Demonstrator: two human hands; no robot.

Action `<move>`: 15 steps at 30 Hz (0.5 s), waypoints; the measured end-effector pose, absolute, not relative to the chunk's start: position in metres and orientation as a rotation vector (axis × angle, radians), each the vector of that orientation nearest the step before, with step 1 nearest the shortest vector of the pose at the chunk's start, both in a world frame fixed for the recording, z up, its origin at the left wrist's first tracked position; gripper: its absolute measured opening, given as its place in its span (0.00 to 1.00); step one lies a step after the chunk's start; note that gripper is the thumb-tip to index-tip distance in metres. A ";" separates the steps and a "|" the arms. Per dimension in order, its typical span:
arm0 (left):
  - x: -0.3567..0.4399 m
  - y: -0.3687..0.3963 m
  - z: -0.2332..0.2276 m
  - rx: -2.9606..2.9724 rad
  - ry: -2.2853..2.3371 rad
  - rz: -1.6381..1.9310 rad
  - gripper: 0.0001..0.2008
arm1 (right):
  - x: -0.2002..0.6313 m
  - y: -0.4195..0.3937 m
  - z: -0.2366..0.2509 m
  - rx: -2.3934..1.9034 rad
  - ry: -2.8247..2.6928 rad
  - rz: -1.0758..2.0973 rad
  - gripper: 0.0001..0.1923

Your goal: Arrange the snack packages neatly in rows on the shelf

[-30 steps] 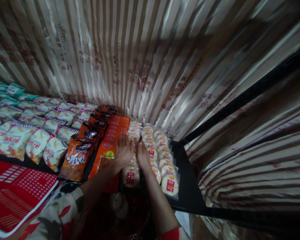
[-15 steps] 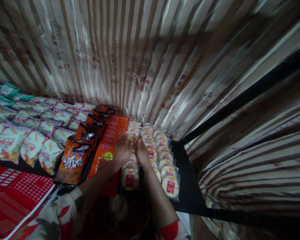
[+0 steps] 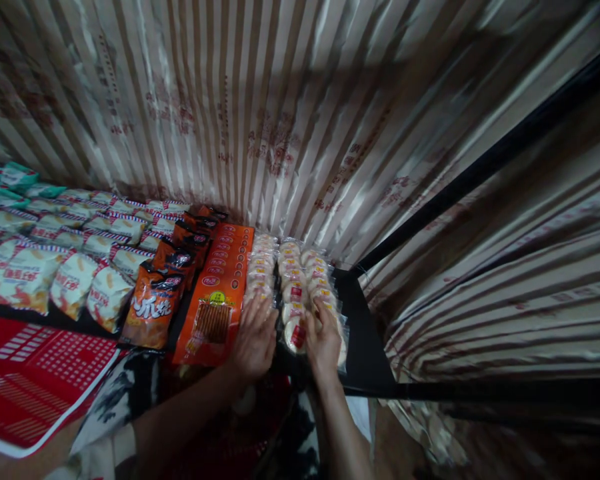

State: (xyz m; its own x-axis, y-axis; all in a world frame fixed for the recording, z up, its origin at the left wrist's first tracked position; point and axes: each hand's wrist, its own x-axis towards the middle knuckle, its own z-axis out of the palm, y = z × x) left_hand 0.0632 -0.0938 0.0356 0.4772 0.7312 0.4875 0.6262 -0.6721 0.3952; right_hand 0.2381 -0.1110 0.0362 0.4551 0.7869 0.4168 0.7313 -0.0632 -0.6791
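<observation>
Clear-wrapped biscuit rows [image 3: 293, 280] on black shelf [image 3: 365, 340]; left hand [image 3: 256, 337], right hand [image 3: 324, 340] flat on them, fingers spread.

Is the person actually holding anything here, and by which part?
Nothing is lifted. The left hand and right hand lie flat on the near ends of the clear-wrapped round cake rows.

A: What does the left hand [image 3: 254, 339] cover?
B: The near end of one row of clear cake packs [image 3: 260, 267]; the right hand [image 3: 324, 340] hides the near packs of another row [image 3: 316, 275].
A: And the print on the orange packs [image 3: 221, 293]?
B: Too small to read. The green packets [image 3: 10, 175] at far left are cut off by the edge.
</observation>
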 end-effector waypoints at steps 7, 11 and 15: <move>0.080 -0.151 0.007 2.756 0.874 0.867 0.19 | 0.237 -0.175 0.009 -2.026 -1.452 -0.027 0.25; 0.088 -0.158 -0.012 2.822 0.957 0.793 0.17 | 0.231 -0.182 0.002 -2.119 -1.484 0.027 0.25; 0.091 -0.153 -0.023 2.873 1.032 0.687 0.19 | 0.227 -0.175 0.000 -2.134 -1.528 0.066 0.24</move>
State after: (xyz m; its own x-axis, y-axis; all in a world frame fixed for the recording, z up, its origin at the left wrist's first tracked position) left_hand 0.0914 -0.1528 -0.0227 0.6862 0.6083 0.3989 0.6029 -0.7824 0.1560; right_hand 0.2267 -0.1750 -0.0001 0.3653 0.8969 0.2494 0.8722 -0.2362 -0.4284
